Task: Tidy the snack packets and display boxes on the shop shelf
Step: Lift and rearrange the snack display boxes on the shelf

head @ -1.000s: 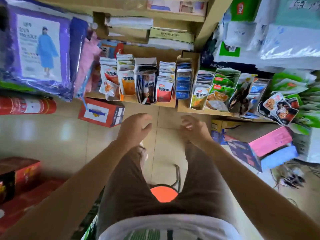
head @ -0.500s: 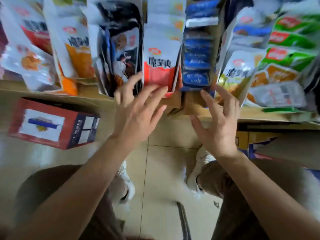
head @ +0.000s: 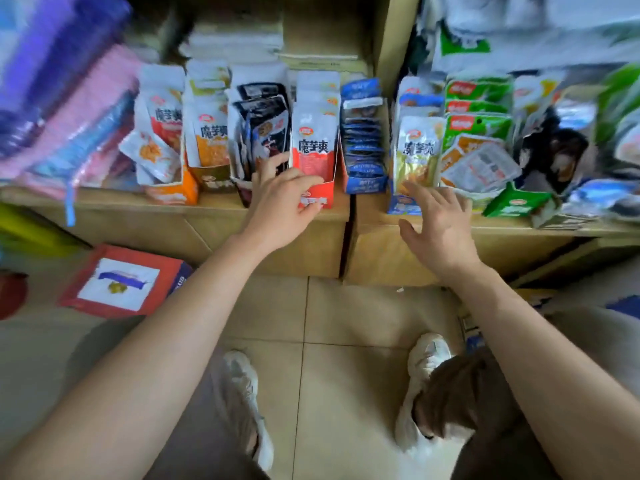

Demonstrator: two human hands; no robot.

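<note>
Looking at the head view, the only one. Left hand (head: 284, 202) is gripping the red display box (head: 317, 174) at its low front lip. Its fingers (head: 311, 207) are curling over the lip, with the index reaching up along the box's left wall, beside the black packets (head: 263, 133). Right hand (head: 440, 226) is hovering open with fingers (head: 420, 194) spread apart. The tips are touching or just short of the yellow packet (head: 417, 157); blur, cannot tell which. Blue display box (head: 363, 168) is sitting between the two sets of fingers. All boxes are standing at the front edge of the shelf (head: 207, 211), just beyond the fingertips.

Risks, my read:
- Red box is sitting right at the edge, so pulling it toward the wrist risks tipping it off.
- Its packets are standing tall and loose; a jerk risks spilling them.
- Index is crowding the black packets, so sliding the box left risks toppling that row.
- Right of the right fingers, a green box (head: 512, 204) is lying tipped with packets leaning above it. Nudging the yellow packet sideways risks setting that pile off.
</note>
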